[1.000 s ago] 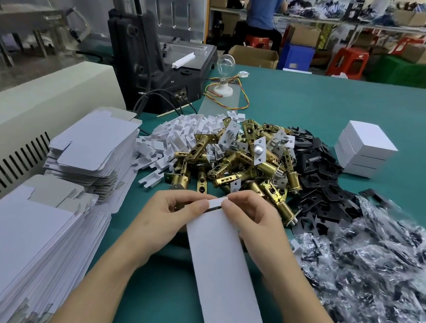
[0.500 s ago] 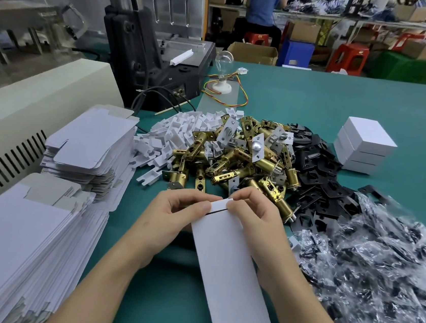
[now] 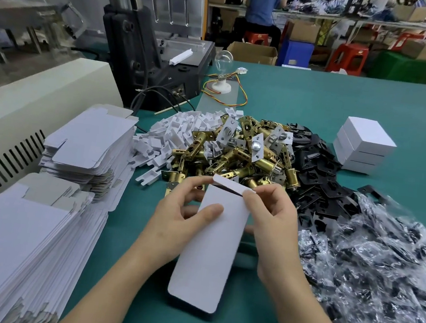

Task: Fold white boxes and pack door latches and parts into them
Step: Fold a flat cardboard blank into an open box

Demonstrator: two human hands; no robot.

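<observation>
A light bulb (image 3: 222, 61) just beside black machine (image 3: 134, 54)

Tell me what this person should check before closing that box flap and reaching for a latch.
1. Left hand holds the white box, thumb on its face: ok.
2. Right hand pinches the end flap: ok.
3. End flap tucked shut: not ok, a dark gap shows beneath it.
4. Near end of the box closed: cannot tell.
5. Brass latches piled just beyond the hands: ok.
</observation>
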